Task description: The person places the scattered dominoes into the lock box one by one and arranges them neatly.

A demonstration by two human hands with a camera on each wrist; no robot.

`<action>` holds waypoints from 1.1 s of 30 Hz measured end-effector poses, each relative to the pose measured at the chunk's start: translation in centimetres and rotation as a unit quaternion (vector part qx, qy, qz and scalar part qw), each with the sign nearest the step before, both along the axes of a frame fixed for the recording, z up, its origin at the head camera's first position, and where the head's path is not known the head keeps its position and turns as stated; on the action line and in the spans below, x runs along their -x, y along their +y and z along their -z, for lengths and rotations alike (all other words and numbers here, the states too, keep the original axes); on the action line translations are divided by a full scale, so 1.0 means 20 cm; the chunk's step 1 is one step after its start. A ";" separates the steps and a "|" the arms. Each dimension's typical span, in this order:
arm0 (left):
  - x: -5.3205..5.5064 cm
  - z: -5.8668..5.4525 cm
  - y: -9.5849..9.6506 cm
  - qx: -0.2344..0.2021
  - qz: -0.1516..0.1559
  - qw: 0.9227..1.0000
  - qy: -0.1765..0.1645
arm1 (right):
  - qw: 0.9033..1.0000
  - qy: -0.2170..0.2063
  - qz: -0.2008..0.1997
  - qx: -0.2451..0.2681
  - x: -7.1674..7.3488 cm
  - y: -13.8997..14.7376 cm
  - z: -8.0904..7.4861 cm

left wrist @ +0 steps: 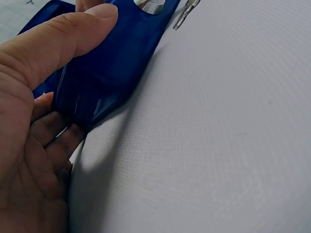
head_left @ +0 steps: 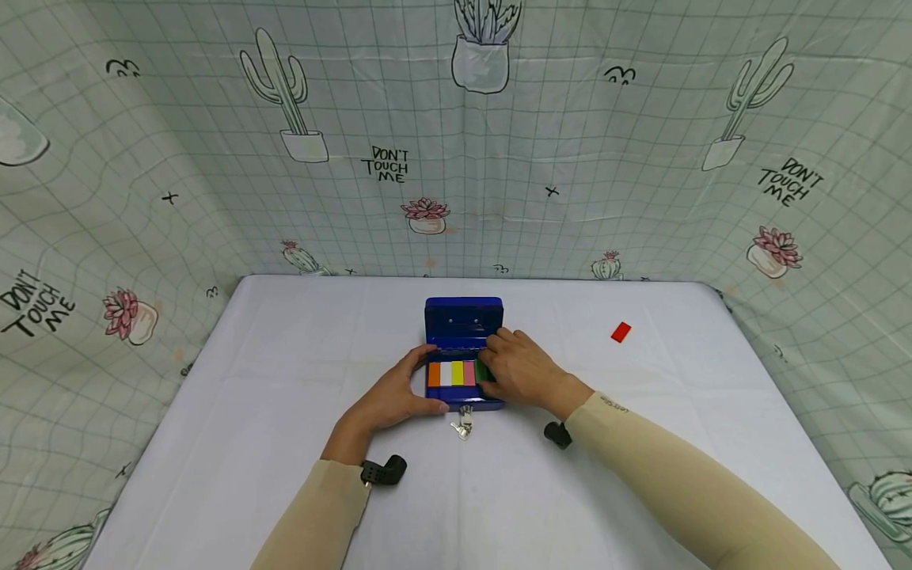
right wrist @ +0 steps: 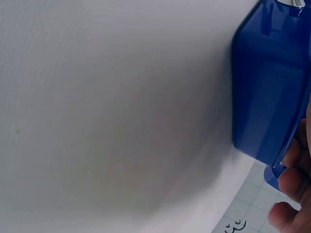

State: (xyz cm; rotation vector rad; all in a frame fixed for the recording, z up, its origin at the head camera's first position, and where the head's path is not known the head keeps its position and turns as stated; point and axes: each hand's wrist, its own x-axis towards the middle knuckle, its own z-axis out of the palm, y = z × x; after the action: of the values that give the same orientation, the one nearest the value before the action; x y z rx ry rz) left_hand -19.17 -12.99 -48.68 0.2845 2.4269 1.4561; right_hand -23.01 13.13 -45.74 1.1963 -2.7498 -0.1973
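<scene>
An open blue metal cash box (head_left: 445, 393) stands mid-table, its lid raised at the back. Inside, side by side from the left, lie an orange block (head_left: 434, 374), a white block (head_left: 446, 374), a yellow block (head_left: 457, 374) and a pink block (head_left: 469, 373). My right hand (head_left: 523, 370) reaches over the box's right side and pinches a green block (head_left: 480, 372) beside the pink one, partly covering it. My left hand (head_left: 390, 398) holds the box's left side, thumb at the front corner and fingers toward the back; the left wrist view shows the thumb on the blue wall (left wrist: 112, 53).
Keys (head_left: 463, 429) hang from the lock at the box's front and lie on the white tablecloth (head_left: 321, 340). A red block (head_left: 621, 332) lies farther off to the right. Patterned fabric (head_left: 342, 222) hangs behind and along both sides of the table.
</scene>
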 end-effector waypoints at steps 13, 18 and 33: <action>0.00 0.01 -0.01 -0.001 0.000 1.000 0.001 | 1.000 -0.010 0.001 -0.018 -0.01 -0.02 -0.02; 0.00 0.01 0.00 -0.001 -0.001 1.000 -0.001 | 1.000 -0.012 0.006 -0.028 -0.01 -0.02 -0.02; 0.00 0.01 0.00 0.003 -0.002 1.000 0.001 | 0.999 -0.018 0.014 -0.037 -0.01 -0.03 -0.02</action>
State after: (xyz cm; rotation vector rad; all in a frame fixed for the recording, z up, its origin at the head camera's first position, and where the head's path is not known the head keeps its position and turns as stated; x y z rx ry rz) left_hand -19.17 -13.04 -48.94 0.2792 2.4340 1.4509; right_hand -22.72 12.61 -45.30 1.1906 -2.8149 -0.2870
